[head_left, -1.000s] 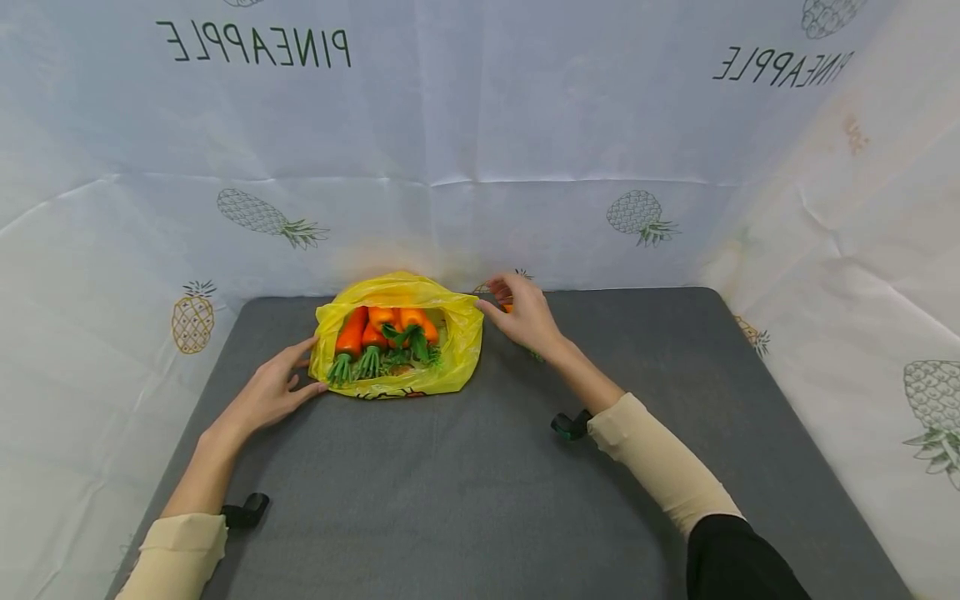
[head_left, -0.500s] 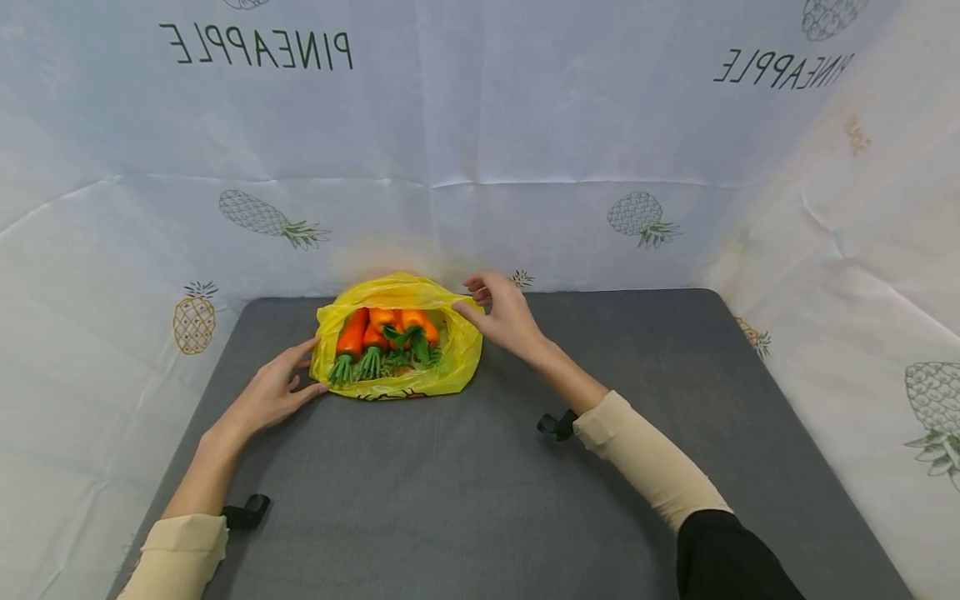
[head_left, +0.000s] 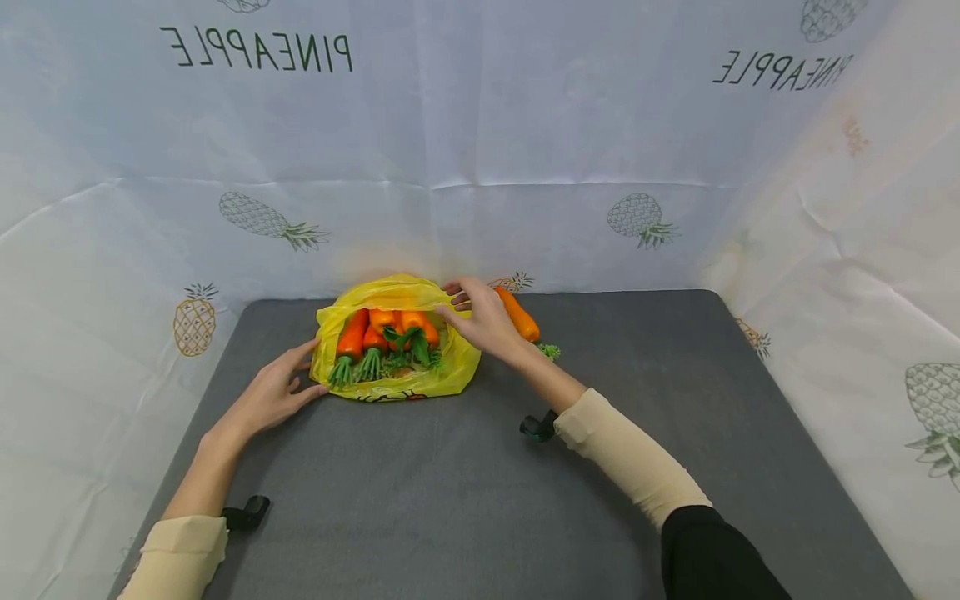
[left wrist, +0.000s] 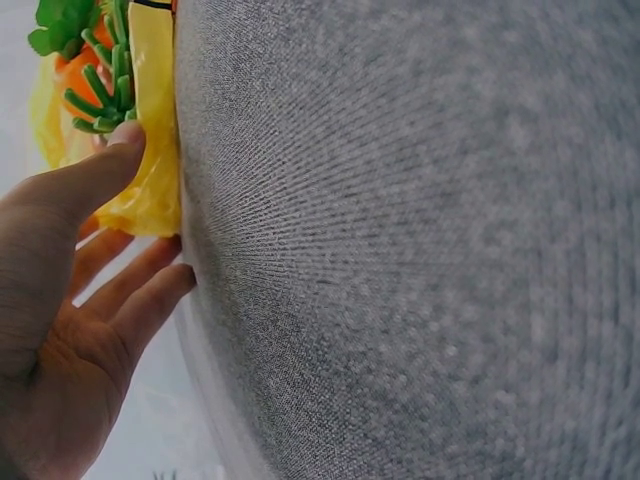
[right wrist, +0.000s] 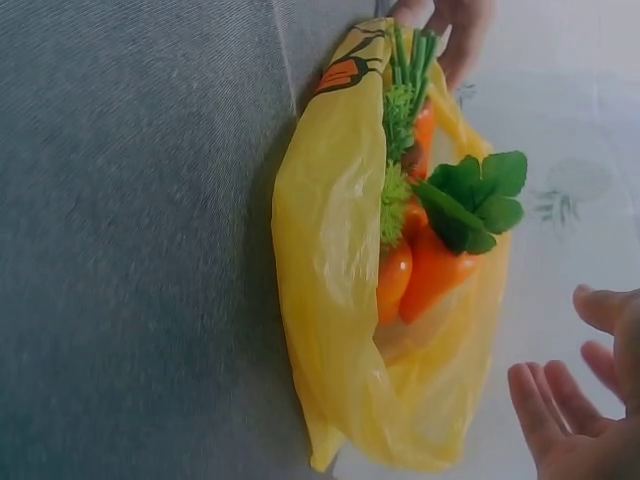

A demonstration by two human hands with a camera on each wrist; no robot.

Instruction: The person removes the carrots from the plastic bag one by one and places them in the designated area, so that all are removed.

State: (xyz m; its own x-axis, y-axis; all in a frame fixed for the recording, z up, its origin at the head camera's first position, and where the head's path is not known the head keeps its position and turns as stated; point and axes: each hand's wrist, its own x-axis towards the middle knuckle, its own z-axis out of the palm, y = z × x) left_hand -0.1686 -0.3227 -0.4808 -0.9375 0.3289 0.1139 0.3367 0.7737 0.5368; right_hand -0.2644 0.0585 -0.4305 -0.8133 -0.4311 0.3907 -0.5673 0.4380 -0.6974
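A yellow plastic bag (head_left: pixel 456 371) lies on the table with its mouth toward me. Inside are orange carrots (head_left: pixel 351 333) with cut green stalks, and rounder orange vegetables (head_left: pixel 417 322) with dark green leaves (right wrist: pixel 475 200). My left hand (head_left: pixel 272 387) steadies the bag's left side: the thumb touches its edge, and the relaxed fingers reach behind it in the left wrist view. Above the bag's right rim hovers my right hand (head_left: pixel 483 321), fingers spread and holding nothing. Behind that hand, a loose carrot (head_left: pixel 517 313) lies outside the bag, its green top partly covered by the forearm.
A dark grey cloth covers the table (head_left: pixel 420 500). White sheeting with pineapple prints (head_left: pixel 480 125) hangs along the back and sides, close to the bag. Each wrist bears a small black camera mount (head_left: pixel 246 512).
My right hand has moved left, from beside the loose carrot to the bag's right rim, uncovering that carrot. The left hand and the bag have hardly moved.
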